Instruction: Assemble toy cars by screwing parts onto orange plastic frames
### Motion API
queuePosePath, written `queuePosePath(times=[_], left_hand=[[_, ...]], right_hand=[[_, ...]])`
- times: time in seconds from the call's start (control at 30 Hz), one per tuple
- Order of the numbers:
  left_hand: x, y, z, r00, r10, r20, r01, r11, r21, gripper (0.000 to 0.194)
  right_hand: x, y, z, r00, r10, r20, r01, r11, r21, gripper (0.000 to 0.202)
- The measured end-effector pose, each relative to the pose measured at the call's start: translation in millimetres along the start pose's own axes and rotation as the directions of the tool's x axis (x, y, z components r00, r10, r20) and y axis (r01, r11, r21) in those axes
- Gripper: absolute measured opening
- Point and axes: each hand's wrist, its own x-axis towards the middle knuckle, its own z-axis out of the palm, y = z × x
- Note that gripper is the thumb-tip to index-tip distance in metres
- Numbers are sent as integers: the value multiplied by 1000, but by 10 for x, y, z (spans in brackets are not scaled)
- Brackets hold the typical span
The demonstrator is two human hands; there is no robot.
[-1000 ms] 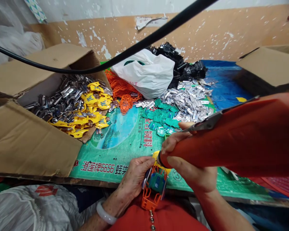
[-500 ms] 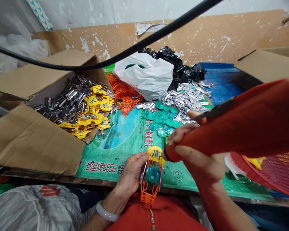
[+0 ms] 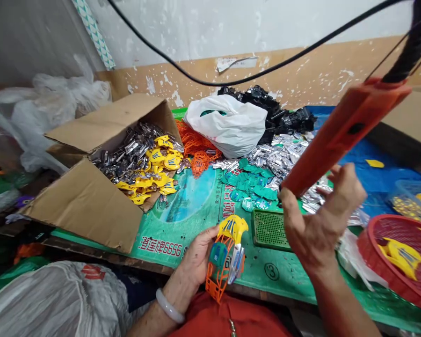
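My left hand (image 3: 195, 255) grips a toy car shell (image 3: 217, 274) near the table's front edge. The shell has an orange lattice frame, a yellow front piece, a green insert and silver side parts. Up and to the right, a red electric screwdriver (image 3: 337, 135) hangs tilted from a black cord. Close by its lower end is my right hand (image 3: 323, 220), fingers spread and not wrapped round it. The thumb is by the tool's tip; whether it touches cannot be made out. A green perforated tray (image 3: 272, 229) lies between my hands.
At left, a cardboard box (image 3: 91, 201) spills silver and yellow parts (image 3: 156, 175). Behind lie orange frames (image 3: 199, 161), a white bag (image 3: 228, 121), black parts (image 3: 284, 114), green pieces (image 3: 249, 180) and silver pieces (image 3: 284, 152). A red basket (image 3: 368, 238) holds yellow parts at right.
The screwdriver has come off the yellow piece and risen up and away. My right hand has loosened from it and moved right. The car shell has turned in my left hand.
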Motion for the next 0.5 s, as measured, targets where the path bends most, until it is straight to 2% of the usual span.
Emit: queuePosePath(times=[0.03, 0.07, 0.1, 0.13, 0.17, 0.2, 0.23, 0.27, 0.3, 0.33, 0.37, 0.4, 0.43, 0.5], left_hand=[[7, -1, -6, 1000, -6, 7, 6, 1000, 4, 24], [12, -2, -12, 1000, -7, 15, 7, 1000, 11, 25], [17, -4, -15, 1000, -3, 22, 3, 1000, 17, 25], [20, -7, -16, 1000, 7, 28, -8, 1000, 21, 25], [20, -12, -14, 999, 23, 31, -24, 999, 22, 23], [18, -17, -9, 999, 44, 32, -45, 999, 21, 21], [12, -23, -2, 997, 71, 30, -71, 997, 18, 17], [1, -29, 8, 995, 99, 29, -100, 995, 16, 13], [-16, -33, 19, 991, 130, 26, -130, 991, 13, 10], [-39, -35, 31, 986, 164, 30, -164, 986, 21, 9], [-70, -32, 43, 979, 199, 41, -201, 979, 41, 12], [-106, -24, 53, 972, 229, 56, -233, 970, 70, 18], [-146, -11, 61, 965, 250, 72, -257, 961, 98, 25], [-231, 28, 59, 961, 258, 96, -269, 954, 129, 41]], right_hand=[[-69, -9, -3, 994, -109, 8, 109, 992, -66, 80], [-129, -17, 0, 985, -165, 56, 170, 980, -103, 71], [-178, -26, 7, 981, -145, 127, 157, 983, -97, 56], [-212, -34, 21, 968, -46, 247, 56, 998, -32, 43], [-232, -40, 40, 918, 100, 383, -121, 992, 30, 34], [-241, -43, 64, 818, 256, 515, -333, 941, 61, 33], [-243, -43, 92, 680, 381, 627, -532, 844, 65, 37], [-241, -37, 124, 531, 452, 717, -694, 717, 62, 43], [-240, -26, 157, 393, 471, 790, -811, 583, 56, 47], [-242, -9, 191, 286, 456, 843, -886, 462, 50, 49], [-249, 13, 223, 211, 427, 879, -931, 363, 47, 50], [-261, 39, 251, 159, 395, 905, -956, 289, 42, 49], [-275, 71, 274, 125, 366, 922, -970, 241, 36, 46], [-302, 142, 303, 108, 322, 941, -978, 203, 43, 39]])
